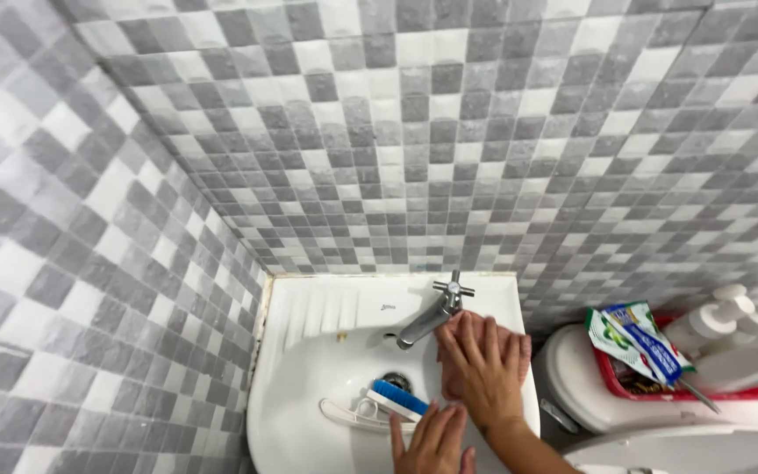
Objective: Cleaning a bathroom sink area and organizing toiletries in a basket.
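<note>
A white sink (309, 377) is seen from above, set in the corner of a wall (449, 149) tiled in grey and white checks. The right hand (482, 364) is laid flat, fingers spread wide, over a pinkish cloth (449, 351) on the sink's right rim, just beside the tap; nothing is gripped, the cloth is only pressed under the palm. The left hand (432, 443) is seen at the bottom edge, fingers open and pointing up, resting on the front of the sink with the fingertips touching or nearly touching the blue bristles of a brush (388, 402); which of the two cannot be told. The brush, white-handled with a blue head, is lying in the basin near the drain (397, 381), handle toward the left. A chrome tap (430, 318) with a cross handle is mounted at the back rim, spout angled down to the left over the basin. To the right of the sink, a white toilet tank (589, 395) is seen, carrying a red basket (616, 376). Green and blue sachets (638, 338) are sticking out of the basket, and white pump bottles (730, 325) are standing in it at the right edge of the view.
</note>
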